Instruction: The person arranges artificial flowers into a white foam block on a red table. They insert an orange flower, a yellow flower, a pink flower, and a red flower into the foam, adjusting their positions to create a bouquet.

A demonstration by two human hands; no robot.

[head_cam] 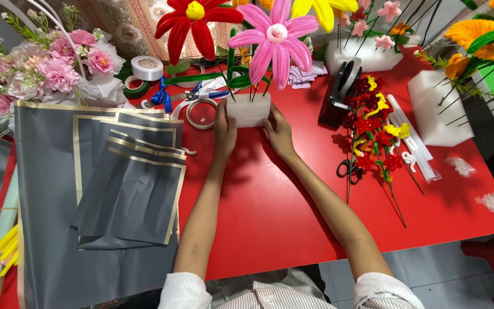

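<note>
A white foam block stands on the red table, with big chenille flowers stuck in it: a red flower and a pink flower. My left hand grips the block's left side and my right hand grips its right side. Green stems rise from the block between my hands.
Grey wrapping sheets with gold edges lie at the left. A pink bouquet sits at the back left. Tape rolls, blue scissors, a black tape dispenser, small red and yellow flowers, black scissors and foam pieces lie around.
</note>
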